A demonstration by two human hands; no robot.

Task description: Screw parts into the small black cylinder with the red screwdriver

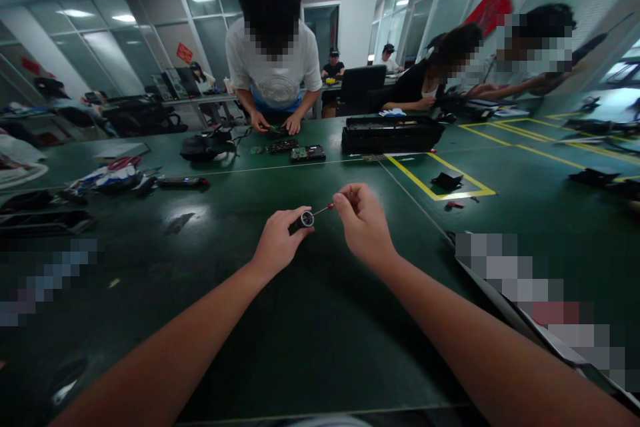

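Note:
My left hand (pixel 277 241) is closed around a small black cylindrical part (pixel 307 219) with a silver ring at its open end, which faces me. Between the thumb and fingers of my right hand (pixel 367 225) is a thin screwdriver (pixel 330 206) with a red end near my fingertips. Its metal shaft points left, and the tip reaches the rim of the cylindrical part; whether it touches cannot be made out. Both hands are held above the green table (pixel 320 320).
Across the table a person (pixel 273 60) handles a small item beside circuit boards (pixel 308 153). A long black housing (pixel 393 135) lies right of them. At left are a black pen-like tool (pixel 183 183) and tangled cables (pixel 117 173). Yellow tape (pixel 465 197) frames a black piece (pixel 447 181).

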